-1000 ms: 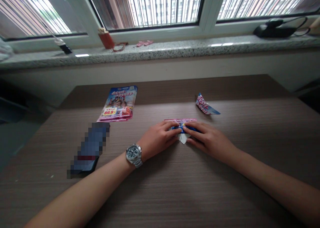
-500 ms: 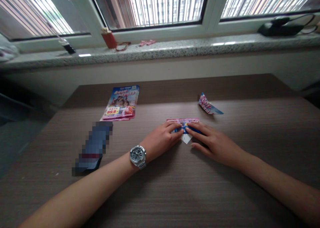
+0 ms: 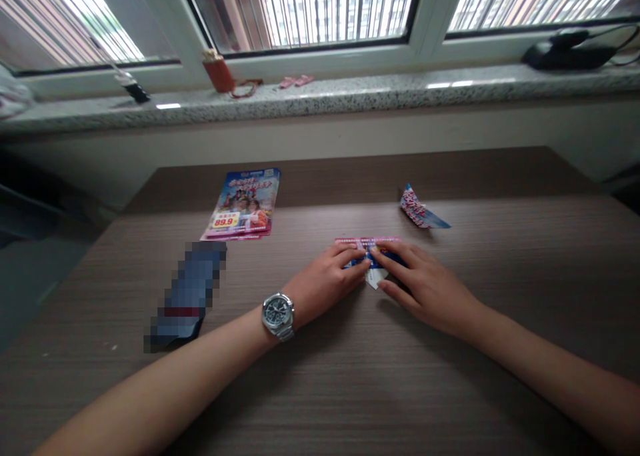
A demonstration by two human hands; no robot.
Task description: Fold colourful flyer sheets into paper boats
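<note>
Blue and blurred at far left, a slab [image 3: 187, 289] lies just beside the left forearm [image 3: 200, 366], so one careless swing outward could shove it toward the flyer stack [image 3: 245, 203]. Now I'm watching the left hand [image 3: 323, 283] — palm down on the folded paper [image 3: 375, 278], which sits on the table [image 3: 320, 396] between both hands, pinch or no pinch I can't tell — because if it presses unevenly against the right hand [image 3: 435, 286], fingers spread over the other half, the paper could slip and crease crooked; farther right, a stray brush could knock the small folded piece [image 3: 419, 211].
</note>
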